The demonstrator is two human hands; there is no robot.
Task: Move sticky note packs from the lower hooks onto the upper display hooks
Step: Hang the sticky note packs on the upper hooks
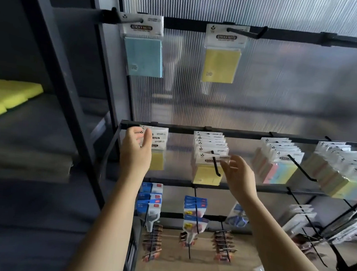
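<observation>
1. Nearest the camera are two bare forearms, both reaching up to the lower rail. The left hand has its fingers loosely spread at the header cards of the leftmost packs; whether they already pinch a card I cannot tell.
2. The right hand is also spread, fingertips just at the right edge of the front yellow pack on the second lower hook; it grips nothing clearly.
3. Well above the left fingers, a blue pack hangs on an upper hook; above the right fingers a yellow one hangs on its neighbour.
4. Judged from this, the job has barely started: two packs up, and further right of the right hand full multicoloured rows wait on lower hooks.
</observation>
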